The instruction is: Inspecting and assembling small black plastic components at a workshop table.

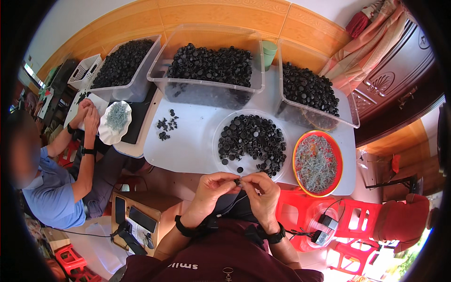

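Left grip [210, 191] and right grip [263, 193] were pinched together, fingertips on one small black plastic fitting [237, 182] between them. Just beyond the grip stood a clear round tray [248, 163] of round-capped black fittings [253, 136]; to its right, a glossy red bowl [337, 162] of thin silvery pins [316, 162]. Farther out, clear bins [206, 94] lined the smooth, pale table [188, 151] before orange wood-toned panelling [305, 26].

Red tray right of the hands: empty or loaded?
Loaded: the red tray has silvery pin-like pieces spread over most of its bottom.
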{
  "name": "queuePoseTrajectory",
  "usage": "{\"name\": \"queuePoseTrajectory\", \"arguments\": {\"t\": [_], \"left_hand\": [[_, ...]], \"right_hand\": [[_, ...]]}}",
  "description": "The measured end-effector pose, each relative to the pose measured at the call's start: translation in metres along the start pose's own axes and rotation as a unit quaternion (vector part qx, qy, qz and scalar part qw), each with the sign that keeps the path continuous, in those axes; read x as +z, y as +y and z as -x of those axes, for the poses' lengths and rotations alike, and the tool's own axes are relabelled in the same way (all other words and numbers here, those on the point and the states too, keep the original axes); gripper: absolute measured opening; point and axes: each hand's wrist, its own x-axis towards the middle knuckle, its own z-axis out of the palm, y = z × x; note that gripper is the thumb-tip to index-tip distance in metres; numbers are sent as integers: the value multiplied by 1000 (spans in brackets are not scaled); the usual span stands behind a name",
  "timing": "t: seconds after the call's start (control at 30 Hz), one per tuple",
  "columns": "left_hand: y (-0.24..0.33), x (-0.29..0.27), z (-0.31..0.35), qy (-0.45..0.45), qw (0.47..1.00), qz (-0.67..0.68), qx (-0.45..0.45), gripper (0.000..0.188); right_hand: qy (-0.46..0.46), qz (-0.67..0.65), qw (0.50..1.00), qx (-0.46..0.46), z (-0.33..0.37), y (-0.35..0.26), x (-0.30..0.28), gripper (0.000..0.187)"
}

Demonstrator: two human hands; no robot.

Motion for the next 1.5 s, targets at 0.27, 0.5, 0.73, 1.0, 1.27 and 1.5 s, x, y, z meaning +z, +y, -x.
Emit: {"name": "queuePoseTrajectory", "arguments": {"t": [0.27,0.5,0.73,1.0,1.27,1.5], "left_hand": [[-3,2,1,18,999,-32,32,17],[-6,3,3,16,1000,12,-3,16],[-13,6,3,7,1000,22,-15,15],[-18,8,1,2,997,13,-81,14],[-5,12,-26,91,862,-473,160,15],[-27,2,-36,16,736,-631,244,16]], "right_hand": [[0,48,998,31,6,-11,3,10],[9,-25,999,30,9,-2,0,11],[-4,-66,998,23,12,3,-4,17],[6,3,1000,22,15,13,-14,19],[69,-67,991,90,11,30,-27,17],[42,-61,997,25,14,54,-23,20]]}}
